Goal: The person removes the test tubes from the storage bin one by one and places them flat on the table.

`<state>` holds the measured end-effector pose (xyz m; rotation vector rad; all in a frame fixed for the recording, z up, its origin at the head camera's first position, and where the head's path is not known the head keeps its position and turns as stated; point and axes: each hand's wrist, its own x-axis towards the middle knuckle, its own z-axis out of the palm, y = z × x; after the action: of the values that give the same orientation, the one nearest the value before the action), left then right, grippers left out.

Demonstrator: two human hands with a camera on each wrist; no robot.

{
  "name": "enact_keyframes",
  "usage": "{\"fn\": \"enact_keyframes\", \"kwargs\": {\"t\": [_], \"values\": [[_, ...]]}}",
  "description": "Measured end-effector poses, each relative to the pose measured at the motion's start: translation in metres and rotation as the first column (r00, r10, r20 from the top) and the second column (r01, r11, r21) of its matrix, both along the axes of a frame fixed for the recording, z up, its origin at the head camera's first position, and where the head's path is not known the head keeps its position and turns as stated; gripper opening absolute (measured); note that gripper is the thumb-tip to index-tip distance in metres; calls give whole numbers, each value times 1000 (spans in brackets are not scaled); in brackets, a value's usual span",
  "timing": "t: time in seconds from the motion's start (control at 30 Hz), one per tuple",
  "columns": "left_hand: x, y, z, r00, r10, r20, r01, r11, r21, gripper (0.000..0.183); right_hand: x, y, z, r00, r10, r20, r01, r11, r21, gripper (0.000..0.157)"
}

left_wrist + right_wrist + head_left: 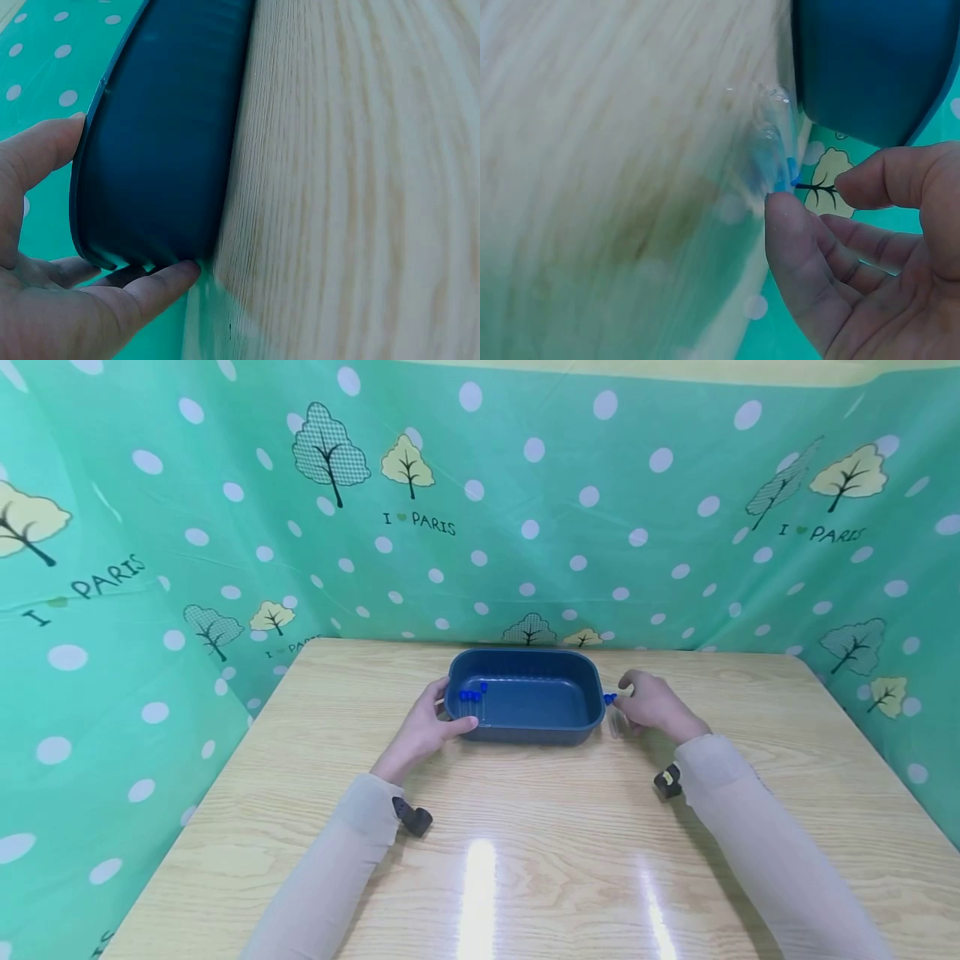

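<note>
Pale sleeves [772, 852] lead to left hand [424, 727] gripping blue tub [540, 702] and right hand [654, 700], fingers [793, 240] parted, beside blue-capped tubes [615, 725]

vials [470, 697] in basin [532, 736] on table [555, 802]

Both arms [330, 860] reach forward, left hand [427, 725] spread, right hand [654, 703] loosely curved
</note>
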<state>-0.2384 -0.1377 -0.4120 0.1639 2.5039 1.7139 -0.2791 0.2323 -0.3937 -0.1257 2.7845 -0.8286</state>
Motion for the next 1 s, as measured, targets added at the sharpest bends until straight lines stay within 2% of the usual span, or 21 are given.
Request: {"fn": "enact_keyframes", "kwargs": {"t": [0.4, 0.83, 1.0], "values": [[0, 1, -1, 1000, 5, -5, -5, 1000, -6, 92, 8, -8, 13, 996, 16, -88, -11, 998, 64, 42], [1, 1, 1, 1000, -2, -4, 2, 1000, -1, 93, 20, -18, 27, 989, 41, -139, -33, 998, 55, 40], [1, 0, 2, 1000, 2, 2, -2, 1000, 1, 93, 23, -22, 30, 980, 64, -187, -50, 996, 78, 38]]}}
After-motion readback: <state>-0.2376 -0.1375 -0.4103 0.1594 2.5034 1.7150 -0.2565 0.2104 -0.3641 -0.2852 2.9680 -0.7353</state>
